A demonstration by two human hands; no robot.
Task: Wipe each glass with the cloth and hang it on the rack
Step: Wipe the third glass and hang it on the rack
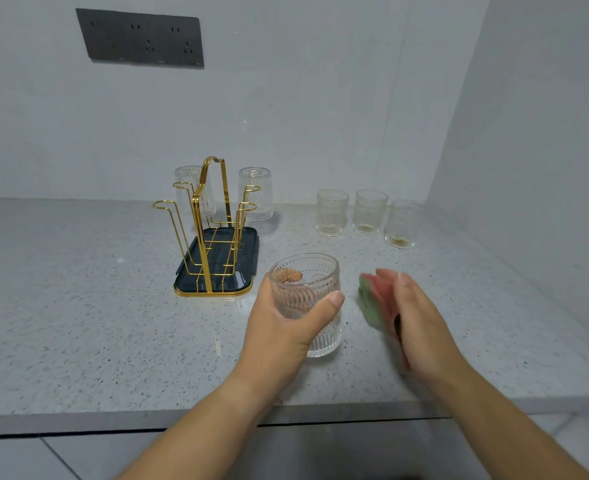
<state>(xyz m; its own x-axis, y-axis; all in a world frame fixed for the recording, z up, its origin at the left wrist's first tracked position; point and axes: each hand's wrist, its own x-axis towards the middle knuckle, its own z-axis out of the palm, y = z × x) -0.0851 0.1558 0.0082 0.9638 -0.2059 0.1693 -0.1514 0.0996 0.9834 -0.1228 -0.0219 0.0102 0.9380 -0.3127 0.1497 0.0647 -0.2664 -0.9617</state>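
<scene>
Relative to the one rack: two inverted glasses hang on it, three upright glasses stand on the table to its right, the left hand grips a sixth glass in front, and the right hand clasps the one cloth.

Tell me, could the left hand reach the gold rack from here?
Probably yes: the rack stands just beyond the left hand, only bare counter between, though that hand grips a glass.

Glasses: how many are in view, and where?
6. One glass in the left hand; two glasses upside down on the rack's far pegs; three glasses upright in a row on the counter right of it. None looks hidden.
</scene>
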